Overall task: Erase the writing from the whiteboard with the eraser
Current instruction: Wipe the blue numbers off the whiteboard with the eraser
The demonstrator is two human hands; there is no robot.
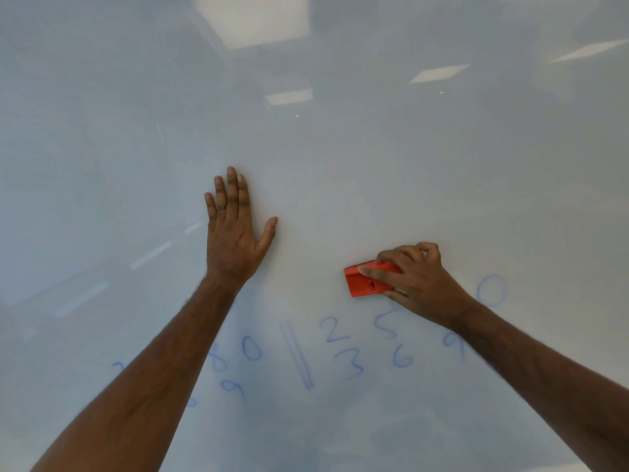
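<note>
**Eraser on board, right of centre**

Right hand (pixel 417 277) gripped the red eraser (pixel 366 284), pressed to the whiteboard (pixel 340 148) lower right of centre. Left hand (pixel 235 229) lay flat, fingers spread, at frame centre. Blue digits (pixel 340 352) stood below both hands.

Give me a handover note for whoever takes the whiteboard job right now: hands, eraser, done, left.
Left hand: open, fingers spread, palm flat on the whiteboard, holding nothing.
Right hand: gripping the red eraser, which is pressed against the board just above the digits.
Done: the board above and around the hands shows no writing, only ceiling light reflections.
Left: blue writing below the hands, including 2, 3, 5, 6, a pair of vertical lines, 0, 8, 9 by the left forearm, and an 0 and a 9 by the right forearm. Some marks are hidden behind the arms.
Likely next: sweep the eraser down through the digits.
</note>
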